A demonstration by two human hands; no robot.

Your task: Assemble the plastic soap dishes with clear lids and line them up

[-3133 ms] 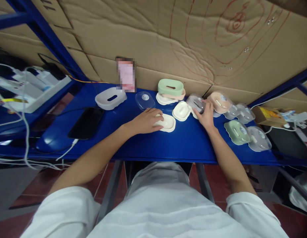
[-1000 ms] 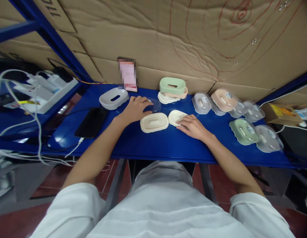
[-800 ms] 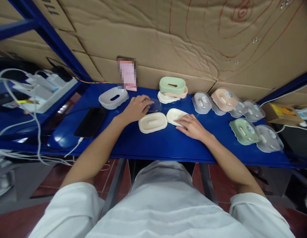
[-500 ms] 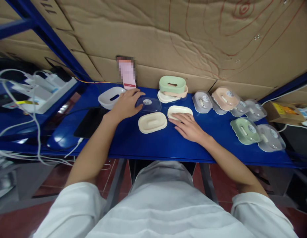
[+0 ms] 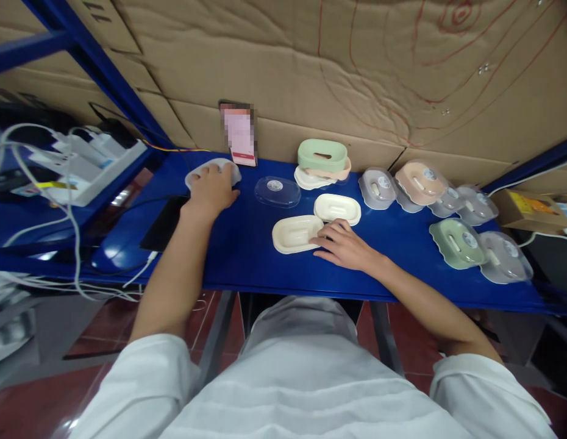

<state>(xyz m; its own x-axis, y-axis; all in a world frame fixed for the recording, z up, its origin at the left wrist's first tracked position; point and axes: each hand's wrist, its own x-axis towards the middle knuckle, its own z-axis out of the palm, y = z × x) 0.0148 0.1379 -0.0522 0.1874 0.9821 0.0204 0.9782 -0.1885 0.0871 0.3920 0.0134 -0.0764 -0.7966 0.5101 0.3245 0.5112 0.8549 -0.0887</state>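
In the head view, a cream tray (image 5: pixel 295 233) is taken as the landmark, lying on the blue shelf (image 5: pixel 247 256). The right hand (image 5: pixel 342 245) is laid just to the right of the cream tray, its fingers (image 5: pixel 320 239) spread a little and touching the tray's right rim; nothing is gripped. A second cream tray (image 5: pixel 337 208) is seen just behind and to the right of the landmark, apart from the hand. A clear lid (image 5: pixel 277 191) lies behind the landmark, slightly to the left. Farther left and behind, the left hand (image 5: pixel 211 188) is pressed down over a grey dish (image 5: pixel 212 172), the fingers draped loosely across its top; whether it is gripped cannot be told. A dark phone (image 5: pixel 167 222) lies well to the left of the landmark.
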